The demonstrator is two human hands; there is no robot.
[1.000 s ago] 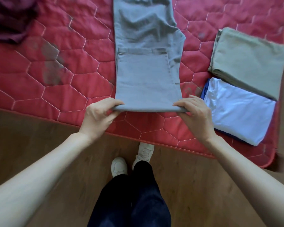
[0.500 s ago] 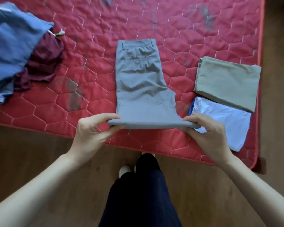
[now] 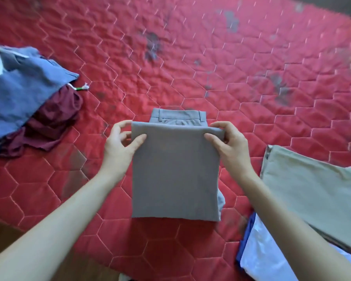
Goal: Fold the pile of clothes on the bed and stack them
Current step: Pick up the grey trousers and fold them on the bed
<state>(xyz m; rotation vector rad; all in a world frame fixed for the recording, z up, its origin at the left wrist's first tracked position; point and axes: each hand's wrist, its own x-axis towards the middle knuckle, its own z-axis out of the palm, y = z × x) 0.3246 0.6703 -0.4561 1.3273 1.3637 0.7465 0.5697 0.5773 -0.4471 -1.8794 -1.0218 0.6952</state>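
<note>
Gripping the far folded edge of the grey woven trousers, the left hand pinches the left corner between thumb on top and curled fingers at the side. The right hand pinches the right corner the same way, thumb on the upper face and fingers wrapped round the fold. Both hands hold that edge just short of the waistband, whose belt loops show beyond it.

The trousers lie on the red quilted bed cover with hexagon stitching, near its front edge and roughly midway along it. The upper layer forms a flat rectangle; a strip of the lower layer shows past its right side.

A crumpled blue fabric garment lies at the left edge of the cover, unfolded, resting partly over a crumpled maroon garment. A white cord end lies on the cover just beside these two.

A folded khaki-green cloth garment lies flat at the right edge of the cover, well apart from the trousers. A folded white garment lies at the front right corner, partly under the khaki-green piece and partly hidden by the right forearm; a blue layer shows along its left edge.

Dark grey worn patches mark the cover toward its far side. Brown flooring shows at the lower left, beyond the front edge.
</note>
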